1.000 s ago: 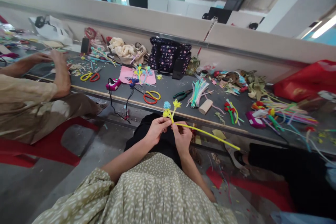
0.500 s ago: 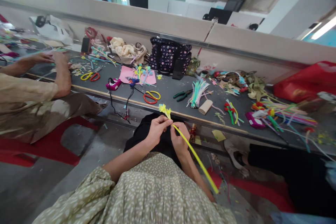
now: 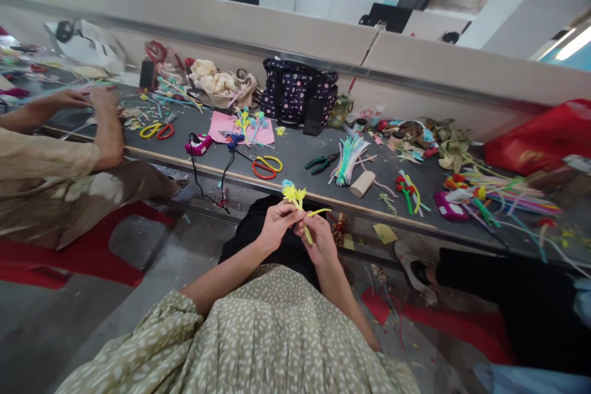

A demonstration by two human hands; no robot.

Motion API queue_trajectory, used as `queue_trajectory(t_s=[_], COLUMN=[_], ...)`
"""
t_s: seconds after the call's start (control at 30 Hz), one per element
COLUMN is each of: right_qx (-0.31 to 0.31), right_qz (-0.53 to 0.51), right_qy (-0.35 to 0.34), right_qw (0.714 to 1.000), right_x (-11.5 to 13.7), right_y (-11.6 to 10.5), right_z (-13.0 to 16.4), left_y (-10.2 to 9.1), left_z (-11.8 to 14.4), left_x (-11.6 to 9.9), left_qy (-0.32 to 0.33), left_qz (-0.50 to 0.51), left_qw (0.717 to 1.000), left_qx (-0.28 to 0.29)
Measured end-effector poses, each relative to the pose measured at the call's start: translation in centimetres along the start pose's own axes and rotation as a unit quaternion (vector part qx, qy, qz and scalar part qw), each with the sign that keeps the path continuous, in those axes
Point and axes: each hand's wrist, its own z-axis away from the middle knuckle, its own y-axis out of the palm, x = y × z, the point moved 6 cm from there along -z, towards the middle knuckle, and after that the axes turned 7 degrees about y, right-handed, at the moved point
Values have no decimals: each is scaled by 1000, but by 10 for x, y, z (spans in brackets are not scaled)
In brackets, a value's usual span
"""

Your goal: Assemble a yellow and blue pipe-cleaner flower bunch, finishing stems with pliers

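Observation:
Above my lap, just in front of the table edge, my left hand pinches the stems of a small bunch of pipe-cleaner flowers, yellow with a light blue one behind. My right hand is closed close against it, thumb and fingers on a yellow pipe cleaner. One length of this pipe cleaner sticks out to the right above the right hand, and a short piece points down between the hands. My fingers hide where it meets the stems.
On the dark table lie scissors, a glue gun, pliers, a pipe-cleaner bundle, a cardboard tube and a pink sheet with flowers. A patterned bag stands behind. A co-worker's arm is at left.
The long yellow pipe cleaner no longer stretches down past my right forearm; a bent length now sticks out to the right. The flowers have turned, and my right hand has shifted slightly.

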Motion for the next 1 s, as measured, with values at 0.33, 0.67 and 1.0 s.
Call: queue_trajectory(t_s=[0.33,0.67,1.0], right_qx=[-127,-124,-9], right_qz=[273,343,45], right_qy=[-277,-315,-67], right_qw=[913,877,997], right_x=[28,32,5], right_y=[2,3,-4], right_z=[21,24,2], left_y=[-3,-6,-3], left_z=[-4,-7,-7], left_x=[10,8,7], left_qy=[-36,-23,-25], left_qz=[22,13,34], left_qw=[999,999,999], left_qx=[-19,-40,20])
